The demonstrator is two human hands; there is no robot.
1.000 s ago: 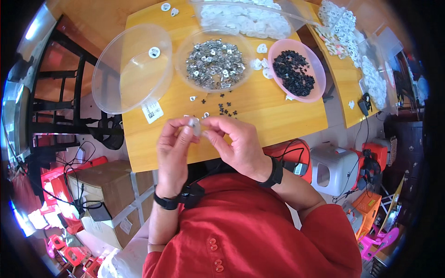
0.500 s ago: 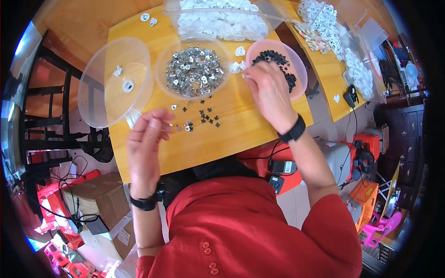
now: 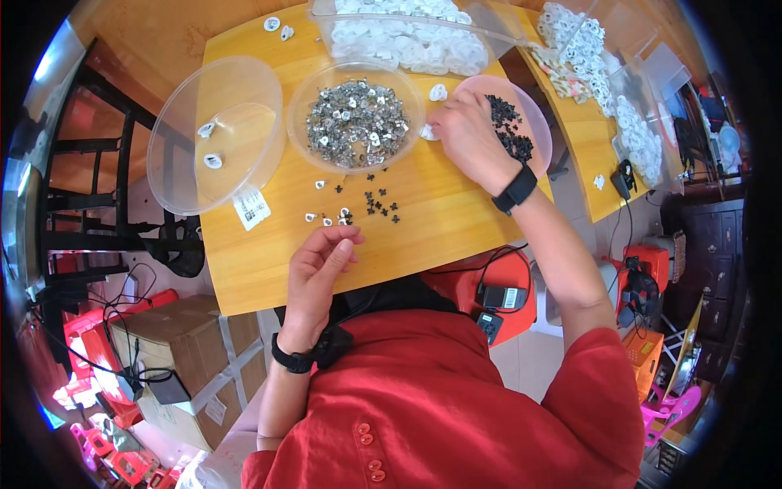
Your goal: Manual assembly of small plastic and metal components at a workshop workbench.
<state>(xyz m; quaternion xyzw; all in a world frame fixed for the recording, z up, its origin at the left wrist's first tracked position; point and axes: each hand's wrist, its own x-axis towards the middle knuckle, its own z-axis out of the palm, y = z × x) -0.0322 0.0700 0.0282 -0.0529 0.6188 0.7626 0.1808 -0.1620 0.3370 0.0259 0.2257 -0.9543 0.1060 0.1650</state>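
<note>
My left hand (image 3: 322, 265) is at the table's near edge, fingers curled and thumb against them, nothing visible in it. Just beyond it lie small metal-and-white pieces (image 3: 327, 222) and several black cross-shaped pieces (image 3: 381, 202). My right hand (image 3: 474, 143) is bent over the left rim of a pink bowl (image 3: 538, 130) of black pieces. Its fingertips pinch at a white plastic piece (image 3: 428, 132), partly covered by the hand. A clear round tub (image 3: 414, 98) of small metal pieces stands between the hands, farther back. Two white pieces (image 3: 213, 161) sit in the clear tub (image 3: 175, 183) at left.
A clear bin (image 3: 326, 41) full of white plastic rings stands at the back. More white rings (image 3: 635, 134) are heaped on a side table at right, beside a black adapter (image 3: 626, 179). A cardboard box (image 3: 163, 342) stands on the floor at left; a red stool (image 3: 521, 306) is under the table.
My left hand has moved right and nearer, away from the left tub. A white piece in that tub has shifted. My right hand's fingers have dipped beside the pink bowl. The view has shifted slightly.
</note>
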